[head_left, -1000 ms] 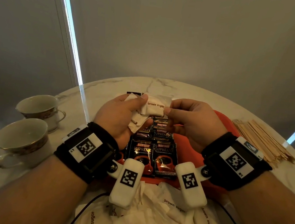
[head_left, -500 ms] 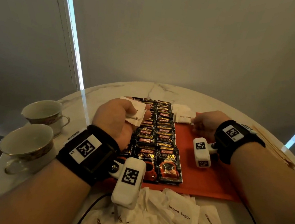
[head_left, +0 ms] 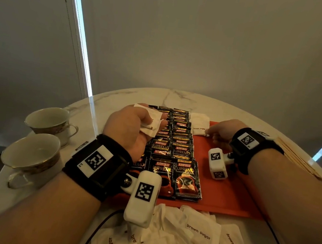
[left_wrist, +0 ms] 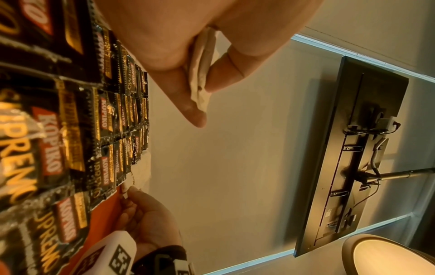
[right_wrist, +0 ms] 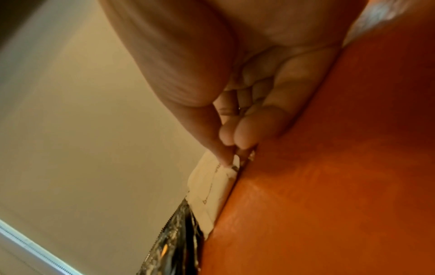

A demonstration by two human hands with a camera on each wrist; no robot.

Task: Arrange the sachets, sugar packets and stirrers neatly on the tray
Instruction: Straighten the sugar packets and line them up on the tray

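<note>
Sugar packet (head_left: 199, 124) pinched at its corner by right hand (head_left: 222, 132), squaring it beside coffee sachets (head_left: 175, 150) on tray (head_left: 226, 190); left hand (head_left: 133, 127) clutches spare packets (head_left: 151, 125) ready.

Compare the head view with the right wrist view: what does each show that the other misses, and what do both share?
Only the head view shows the two white porcelain teacups, the pale wooden stirrers, the loose white brown-sugar packets off the tray, and the left hand holding white packets.

Only the right wrist view shows the grip up close: thumb and fingertips pinching the packet's corner.

Both show the right hand, its white brown-sugar packet on the flat orange tray, and the black Kopiko coffee sachets.
</note>
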